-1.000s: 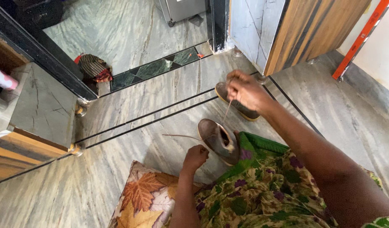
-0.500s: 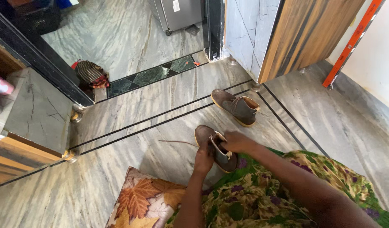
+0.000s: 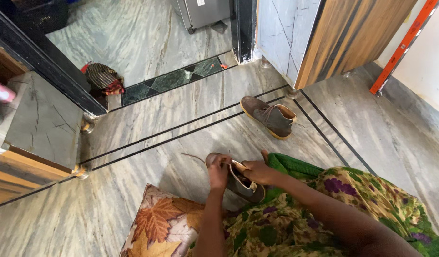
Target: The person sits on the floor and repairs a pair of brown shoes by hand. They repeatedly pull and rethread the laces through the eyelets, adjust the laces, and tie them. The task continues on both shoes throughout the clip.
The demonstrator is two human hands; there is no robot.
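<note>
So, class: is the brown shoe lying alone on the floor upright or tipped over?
Upright: the far shoe rests on its yellowish sole on the marble floor, its laced opening facing up.

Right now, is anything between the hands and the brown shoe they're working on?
Nothing visible: the left hand and right hand already touch the brown lace-up shoe. The second brown shoe lies apart on the grey marble floor.

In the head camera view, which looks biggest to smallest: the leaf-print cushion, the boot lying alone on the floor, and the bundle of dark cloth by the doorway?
1. Leaf-print cushion, though partly cut off and nearest the camera.
2. Lone boot.
3. Dark cloth bundle, close to the boot in apparent size and farther away, so that ranking is unsure.
</note>
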